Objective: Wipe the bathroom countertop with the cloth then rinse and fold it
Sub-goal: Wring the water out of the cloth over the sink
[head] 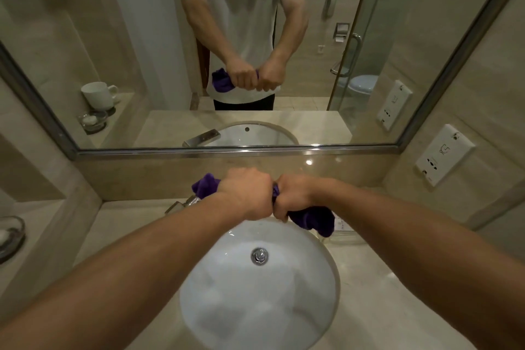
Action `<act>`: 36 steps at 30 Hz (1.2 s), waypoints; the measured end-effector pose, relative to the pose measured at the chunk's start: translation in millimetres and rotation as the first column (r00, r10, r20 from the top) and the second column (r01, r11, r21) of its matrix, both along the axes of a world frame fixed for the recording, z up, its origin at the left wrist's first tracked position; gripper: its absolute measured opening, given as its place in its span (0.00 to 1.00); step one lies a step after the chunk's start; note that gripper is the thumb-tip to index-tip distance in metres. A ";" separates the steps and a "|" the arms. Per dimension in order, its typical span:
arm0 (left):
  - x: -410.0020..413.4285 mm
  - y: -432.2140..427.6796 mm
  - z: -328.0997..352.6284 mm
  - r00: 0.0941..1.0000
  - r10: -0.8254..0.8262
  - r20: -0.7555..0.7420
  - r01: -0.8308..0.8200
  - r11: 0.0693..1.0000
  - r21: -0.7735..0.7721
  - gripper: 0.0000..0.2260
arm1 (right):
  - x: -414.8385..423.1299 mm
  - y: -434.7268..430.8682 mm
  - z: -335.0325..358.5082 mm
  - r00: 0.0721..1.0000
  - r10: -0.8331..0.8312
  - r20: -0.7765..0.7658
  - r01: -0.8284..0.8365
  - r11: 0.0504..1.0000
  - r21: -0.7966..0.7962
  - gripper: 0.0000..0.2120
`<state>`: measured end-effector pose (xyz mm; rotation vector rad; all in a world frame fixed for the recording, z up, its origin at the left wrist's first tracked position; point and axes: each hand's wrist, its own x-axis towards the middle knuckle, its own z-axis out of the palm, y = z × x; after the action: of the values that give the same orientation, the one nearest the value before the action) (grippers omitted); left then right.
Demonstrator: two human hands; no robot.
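Observation:
Both my fists grip a purple cloth (312,220) above the far rim of the white oval sink (216,307). My left hand (245,193) holds one end, and a purple tuft sticks out to its left. My right hand (292,197) holds the other end, and the cloth hangs out below it to the right. The two fists touch each other, with the cloth bunched tight between them. The beige stone countertop (377,290) surrounds the sink. The mirror shows the same two-fisted grip on the cloth.
A chrome faucet (181,204) sits behind the sink, mostly hidden by my left arm. The drain plug (259,256) lies in the basin. A glass soap dish (11,233) stands on the left ledge. A wall socket panel (444,155) is on the right.

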<state>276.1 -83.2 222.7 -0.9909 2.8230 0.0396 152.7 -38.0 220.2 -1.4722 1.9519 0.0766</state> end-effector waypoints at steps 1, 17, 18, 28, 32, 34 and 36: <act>-0.9 3.0 -3.1 1.000 -0.026 -0.008 0.026 0.999 -0.023 0.03 | -5.2 -0.4 -0.1 0.999 -0.006 0.042 0.003 0.997 0.072 0.07; 5.4 -1.7 -23.3 0.999 -0.046 -0.004 0.045 0.992 -0.116 0.07 | -4.2 -3.7 -15.5 0.997 -0.023 0.074 0.018 0.997 0.072 0.13; 5.5 -5.6 -24.9 0.998 0.039 -0.053 -0.042 0.998 -0.047 0.08 | -1.5 -5.3 -10.8 0.998 0.049 -0.026 -0.050 0.998 -0.023 0.10; 55.9 -41.6 -17.1 0.815 0.565 -0.126 0.292 -0.213 0.932 0.33 | -34.9 3.2 14.4 0.700 0.270 -0.661 -0.712 0.336 -0.617 0.11; 52.6 -28.2 -45.0 0.828 0.514 -0.223 0.497 -0.491 0.715 0.33 | -31.7 -0.1 28.3 0.686 0.223 -0.692 -0.727 0.206 -0.655 0.13; 43.3 -14.3 -48.3 0.816 0.491 -0.307 0.552 -0.501 0.666 0.25 | -31.1 -0.3 28.8 0.665 0.212 -0.716 -0.745 0.246 -0.620 0.14; 36.3 -4.3 -45.4 0.820 0.492 -0.291 0.549 -0.534 0.643 0.22 | -34.9 -0.5 27.0 0.648 0.215 -0.730 -0.755 0.308 -0.579 0.15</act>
<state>312.5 -87.6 177.3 -0.0645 1.1669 2.8341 117.7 -38.5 247.1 -3.0865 1.8538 -0.3183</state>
